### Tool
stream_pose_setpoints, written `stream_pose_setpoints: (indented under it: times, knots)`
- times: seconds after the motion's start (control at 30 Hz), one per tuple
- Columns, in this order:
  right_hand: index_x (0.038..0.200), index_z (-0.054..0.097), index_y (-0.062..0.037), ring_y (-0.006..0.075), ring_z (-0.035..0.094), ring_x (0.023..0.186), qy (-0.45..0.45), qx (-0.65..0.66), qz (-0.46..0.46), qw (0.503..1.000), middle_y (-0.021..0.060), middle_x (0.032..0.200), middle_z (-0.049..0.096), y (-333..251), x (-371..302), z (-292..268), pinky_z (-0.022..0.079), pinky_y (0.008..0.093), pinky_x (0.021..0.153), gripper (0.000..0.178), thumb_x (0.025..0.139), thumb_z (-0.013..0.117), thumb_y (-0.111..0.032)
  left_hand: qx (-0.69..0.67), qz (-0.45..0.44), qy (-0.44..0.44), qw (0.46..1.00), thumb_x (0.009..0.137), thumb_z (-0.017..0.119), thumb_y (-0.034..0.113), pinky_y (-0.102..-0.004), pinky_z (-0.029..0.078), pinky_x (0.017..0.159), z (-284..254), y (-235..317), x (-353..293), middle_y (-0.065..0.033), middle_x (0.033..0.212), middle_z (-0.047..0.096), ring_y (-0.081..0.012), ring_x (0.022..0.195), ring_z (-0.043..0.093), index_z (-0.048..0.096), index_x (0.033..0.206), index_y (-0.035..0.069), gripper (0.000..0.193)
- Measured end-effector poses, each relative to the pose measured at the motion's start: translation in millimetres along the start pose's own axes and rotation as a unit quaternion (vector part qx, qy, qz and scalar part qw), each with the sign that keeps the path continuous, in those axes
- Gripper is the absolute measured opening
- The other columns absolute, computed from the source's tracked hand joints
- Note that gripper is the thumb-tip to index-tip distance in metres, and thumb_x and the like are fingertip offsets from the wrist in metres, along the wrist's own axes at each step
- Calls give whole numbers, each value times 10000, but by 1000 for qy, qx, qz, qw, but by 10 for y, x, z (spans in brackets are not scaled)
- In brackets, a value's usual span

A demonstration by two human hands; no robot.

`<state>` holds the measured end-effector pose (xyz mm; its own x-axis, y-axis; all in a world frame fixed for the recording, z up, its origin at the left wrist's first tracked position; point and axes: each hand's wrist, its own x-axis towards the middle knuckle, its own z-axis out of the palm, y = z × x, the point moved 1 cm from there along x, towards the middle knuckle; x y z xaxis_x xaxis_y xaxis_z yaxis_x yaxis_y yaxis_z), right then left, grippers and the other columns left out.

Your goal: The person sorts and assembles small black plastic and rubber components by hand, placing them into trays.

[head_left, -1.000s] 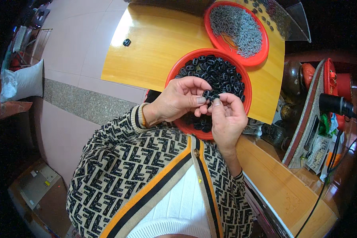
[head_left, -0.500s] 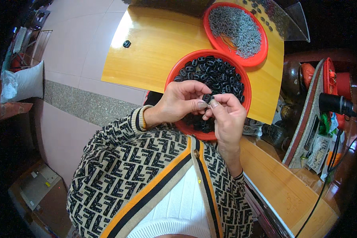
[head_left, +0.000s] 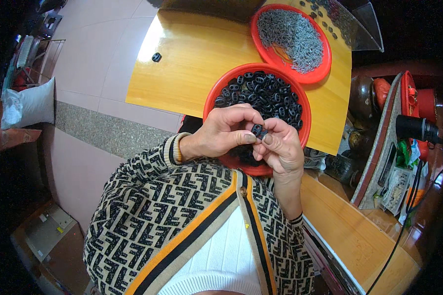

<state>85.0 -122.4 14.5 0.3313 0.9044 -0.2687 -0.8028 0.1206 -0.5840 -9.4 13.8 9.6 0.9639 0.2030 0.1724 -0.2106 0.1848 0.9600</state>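
Observation:
Above a red basin point(head_left: 306, 113), both my hands meet at a small black two-hole cord lock point(head_left: 258, 130). Thumb and fingers of my left hand point(head_left: 224, 129) pinch it from the left. From the right, my right hand point(head_left: 285, 152) pinches at the same spot with its thumb and index finger. Whether a smaller part sits between the fingertips, I cannot tell. A heap of similar black cord locks point(head_left: 275, 93) fills the basin below, partly hidden by my hands.
A second red tray point(head_left: 325, 69) holds a pile of small metal springs point(head_left: 300, 37) behind the basin. One black cord lock point(head_left: 156, 57) lies alone on the yellow tabletop point(head_left: 182, 73). A clear plastic bin point(head_left: 366, 29) stands at the back right; a white sack point(head_left: 37, 103) is far left.
The cord lock has tilted between my fingers, so its holes now show more plainly. My right hand has turned slightly, its thumb lower. Both hands keep their pinch.

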Motion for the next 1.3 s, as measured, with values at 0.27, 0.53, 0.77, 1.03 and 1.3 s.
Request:
stream_pose_setpoints:
  times: [0.27,0.53,0.77,1.03,1.3]
  knots:
    - [944,536,90,161,586,593,-18,-10,57,998,138,780,590,-52,-20,-22,518,273,511,257,729,626,-17,46,28,-47,997,746,616,85,-239,390,632,-18,48,24,-32,726,463,-121,690,461,555,896,0,183]
    - [931,543,91,170,590,583,-6,-16,33,999,141,781,594,-21,-27,-10,528,284,514,235,734,620,-13,108,74,-55,990,727,614,70,-278,419,643,-23,25,43,-75,750,519,-179,705,511,559,894,-4,190]
    - [918,545,70,161,589,574,8,-38,48,998,135,777,595,18,52,-88,531,285,499,211,742,619,-20,146,94,-66,983,714,613,46,-302,437,663,-62,6,51,-104,780,545,-219,727,541,560,897,-6,197]
    - [915,537,50,145,585,582,17,-70,-3,997,119,785,592,-149,104,13,530,280,522,178,773,598,-37,90,19,-18,996,739,613,47,-256,425,644,-71,54,159,-59,748,506,-141,703,503,558,930,-13,207]
    - [820,547,33,121,545,489,160,-284,-2,946,81,648,572,-400,202,128,486,232,471,79,766,555,-24,25,-5,58,998,737,616,16,-230,415,690,-65,144,47,-27,833,471,-88,767,473,503,1082,-5,364]
